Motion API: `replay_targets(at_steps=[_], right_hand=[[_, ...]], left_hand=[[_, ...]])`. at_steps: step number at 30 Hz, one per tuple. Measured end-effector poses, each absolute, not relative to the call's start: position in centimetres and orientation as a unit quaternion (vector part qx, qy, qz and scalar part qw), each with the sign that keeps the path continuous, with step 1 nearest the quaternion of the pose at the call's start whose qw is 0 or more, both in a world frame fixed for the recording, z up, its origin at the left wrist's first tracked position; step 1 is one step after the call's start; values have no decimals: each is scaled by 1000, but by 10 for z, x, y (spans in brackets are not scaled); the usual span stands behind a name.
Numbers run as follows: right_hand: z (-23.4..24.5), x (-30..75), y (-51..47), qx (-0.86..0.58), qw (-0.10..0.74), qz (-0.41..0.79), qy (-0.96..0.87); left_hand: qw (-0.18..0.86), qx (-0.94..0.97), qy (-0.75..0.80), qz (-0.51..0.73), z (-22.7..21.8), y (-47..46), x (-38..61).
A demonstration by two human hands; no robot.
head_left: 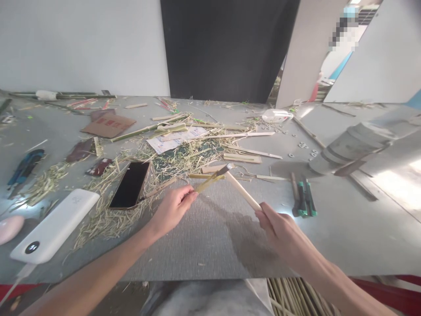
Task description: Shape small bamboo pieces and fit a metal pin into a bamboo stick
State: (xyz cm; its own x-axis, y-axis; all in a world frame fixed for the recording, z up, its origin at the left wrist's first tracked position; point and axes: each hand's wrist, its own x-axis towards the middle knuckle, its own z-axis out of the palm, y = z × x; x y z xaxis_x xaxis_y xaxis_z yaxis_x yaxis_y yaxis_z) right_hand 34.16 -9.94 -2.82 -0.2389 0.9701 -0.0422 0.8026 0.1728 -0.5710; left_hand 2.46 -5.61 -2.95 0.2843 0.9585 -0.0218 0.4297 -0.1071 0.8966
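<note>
Pinched in the fingers of my left hand (177, 204) is a short yellow-green bamboo strip (205, 184), slanting up and to the right. My right hand (276, 224) is wrapped around the pale handle of a wooden-handled tool (243, 192). At its far end a small dark metal head meets or overlaps the strip's upper end; I cannot tell if they touch, nor the tool's exact kind. Both hands are above the grey table (210, 245). Behind them lie bamboo shavings (190, 158) and several split bamboo pieces (241, 158).
Left of my hands are a phone (130, 184), a white power bank (55, 226) and a blue-black cutter (26, 169). Green-handled tools (305, 199) lie right, below a wrapped cylinder (351, 147) with a blade beside it. Small rings surround a plastic bottle (276, 116). Panels stand behind.
</note>
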Motion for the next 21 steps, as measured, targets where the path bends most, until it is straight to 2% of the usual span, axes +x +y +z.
replay_targets(at_steps=[6,13,19,21], right_hand=[[-30,337,-105,-590,165,270,-742],[-34,337,-103,-600,160,258,-740],[-35,337,-101,-594,156,268,-742],[-35,336,-101,-594,158,270,-741]], left_hand=[[407,684,524,302,-28,-57,27],[488,637,518,296,-32,-57,26],[395,684,538,296,-33,-60,30],[424,667,535,298,-32,-60,30]])
